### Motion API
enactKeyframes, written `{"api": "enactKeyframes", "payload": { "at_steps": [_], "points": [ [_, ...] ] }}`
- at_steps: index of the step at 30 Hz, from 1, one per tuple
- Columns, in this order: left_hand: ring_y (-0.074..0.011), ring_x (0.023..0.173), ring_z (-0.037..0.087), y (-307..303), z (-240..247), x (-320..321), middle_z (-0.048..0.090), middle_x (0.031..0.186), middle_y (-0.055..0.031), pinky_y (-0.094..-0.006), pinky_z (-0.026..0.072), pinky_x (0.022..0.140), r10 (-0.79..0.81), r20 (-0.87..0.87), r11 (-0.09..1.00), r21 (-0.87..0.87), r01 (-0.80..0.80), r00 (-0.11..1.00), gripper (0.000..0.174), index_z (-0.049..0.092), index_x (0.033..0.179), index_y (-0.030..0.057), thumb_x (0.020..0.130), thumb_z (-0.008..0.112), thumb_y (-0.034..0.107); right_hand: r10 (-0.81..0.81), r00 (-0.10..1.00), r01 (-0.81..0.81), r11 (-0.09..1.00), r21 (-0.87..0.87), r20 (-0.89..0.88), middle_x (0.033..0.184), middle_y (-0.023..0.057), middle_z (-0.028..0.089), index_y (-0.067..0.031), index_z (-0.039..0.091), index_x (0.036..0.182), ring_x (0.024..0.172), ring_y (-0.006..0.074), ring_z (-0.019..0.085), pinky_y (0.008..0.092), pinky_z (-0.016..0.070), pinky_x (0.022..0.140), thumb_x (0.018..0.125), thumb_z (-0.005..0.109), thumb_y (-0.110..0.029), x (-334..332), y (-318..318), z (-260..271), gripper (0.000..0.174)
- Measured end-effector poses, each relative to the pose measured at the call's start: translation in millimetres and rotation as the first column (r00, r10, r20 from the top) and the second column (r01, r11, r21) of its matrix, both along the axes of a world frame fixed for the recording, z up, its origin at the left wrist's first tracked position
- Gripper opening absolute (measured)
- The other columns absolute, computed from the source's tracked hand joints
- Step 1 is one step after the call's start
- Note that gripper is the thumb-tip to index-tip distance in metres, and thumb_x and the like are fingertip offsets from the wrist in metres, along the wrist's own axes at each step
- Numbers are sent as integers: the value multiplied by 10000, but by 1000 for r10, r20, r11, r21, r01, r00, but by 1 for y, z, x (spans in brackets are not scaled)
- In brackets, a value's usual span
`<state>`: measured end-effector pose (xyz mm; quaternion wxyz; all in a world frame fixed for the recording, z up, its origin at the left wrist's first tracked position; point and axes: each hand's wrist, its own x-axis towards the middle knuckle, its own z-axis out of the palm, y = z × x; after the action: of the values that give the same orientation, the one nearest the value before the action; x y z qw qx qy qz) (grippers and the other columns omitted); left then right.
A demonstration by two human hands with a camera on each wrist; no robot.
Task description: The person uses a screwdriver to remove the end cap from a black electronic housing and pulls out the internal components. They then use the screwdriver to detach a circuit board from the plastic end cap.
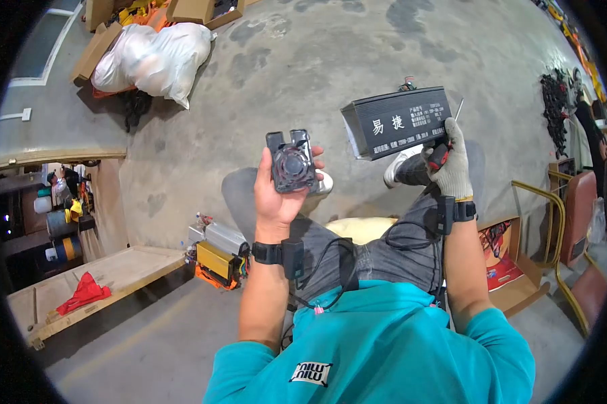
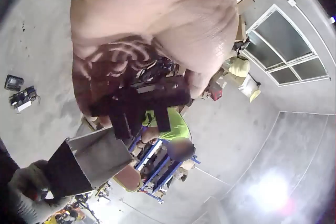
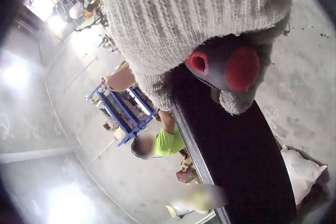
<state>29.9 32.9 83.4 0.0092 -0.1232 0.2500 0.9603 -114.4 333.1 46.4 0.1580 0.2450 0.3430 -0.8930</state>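
My bare left hand point(image 1: 276, 209) holds a dark, see-through square part point(image 1: 293, 161) with a round centre and two prongs on top. The thumb lies along one side and fingertips show at the other; in the left wrist view the part point(image 2: 149, 103) looks nearly black. In its knitted glove, my right hand point(image 1: 456, 168) grips a black metal case point(image 1: 401, 121) with white printed characters by its right end. That same hand also holds a red-and-black screwdriver point(image 1: 439, 155), its shaft pointing up past the case. The case's left end is open in the left wrist view.
A yellow-and-silver device point(image 1: 216, 259) stands on the floor by a low wooden platform point(image 1: 135, 262) bearing a red cloth point(image 1: 84, 294). At right are an open cardboard box point(image 1: 519, 269) and a chair point(image 1: 576, 219). White bags point(image 1: 158, 60) lie at upper left. Another person point(image 2: 176, 124) appears beyond.
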Motion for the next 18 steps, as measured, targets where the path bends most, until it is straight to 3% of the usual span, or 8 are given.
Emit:
{"api": "enactKeyframes", "payload": {
  "at_steps": [7, 10, 13, 14, 18],
  "points": [
    [-373, 1086, 628, 0, 6, 1, 556, 1313, -301, -472, 555, 874, 14, 10, 1000, 4, -14, 1000, 715, 461, 1399, -27, 1034, 322, 573, 8, 1000, -8, 999, -33, 0, 806, 24, 706, -117, 664, 937, 569, 148, 658, 253, 545, 437, 927, 701, -299, 2, 0, -6, 186],
    [-384, 1081, 623, -2, 4, 2, 546, 1311, -316, -478, 560, 869, 16, 3, 1000, 21, -16, 1000, 722, 449, 1406, -39, 1037, 317, 566, 56, 997, -58, 997, -44, -61, 811, 36, 711, -95, 682, 947, 594, 154, 652, 266, 540, 492, 918, 710, -323, 2, 4, -9, 232],
    [-390, 1064, 636, 0, 3, 1, 553, 1299, -318, -477, 573, 856, 11, 7, 1000, 18, -11, 1000, 712, 453, 1403, -38, 1041, 308, 558, -53, 999, 54, 993, -105, 7, 823, 37, 720, -97, 678, 935, 601, 160, 666, 271, 552, 504, 929, 686, -345, 1, 1, 3, 249],
    [-392, 1052, 643, 1, 3, 0, 559, 1291, -317, -478, 579, 852, 11, 17, 1000, 2, -11, 1000, 710, 454, 1403, -38, 1042, 306, 555, 3, 997, -12, 994, -112, -78, 830, 36, 723, -98, 677, 938, 608, 165, 671, 283, 562, 510, 935, 674, -369, 2, 6, -1, 271],
    [-405, 1108, 634, 10, 11, -3, 551, 1302, -324, -489, 577, 870, -4, 0, 1000, 0, 4, 1000, 696, 455, 1398, -46, 1039, 343, 539, -33, 998, 23, 979, -201, -50, 846, 37, 727, -105, 679, 966, 607, 183, 674, 310, 567, 498, 942, 654, -401, -4, 10, 0, 298]
  ]
}}
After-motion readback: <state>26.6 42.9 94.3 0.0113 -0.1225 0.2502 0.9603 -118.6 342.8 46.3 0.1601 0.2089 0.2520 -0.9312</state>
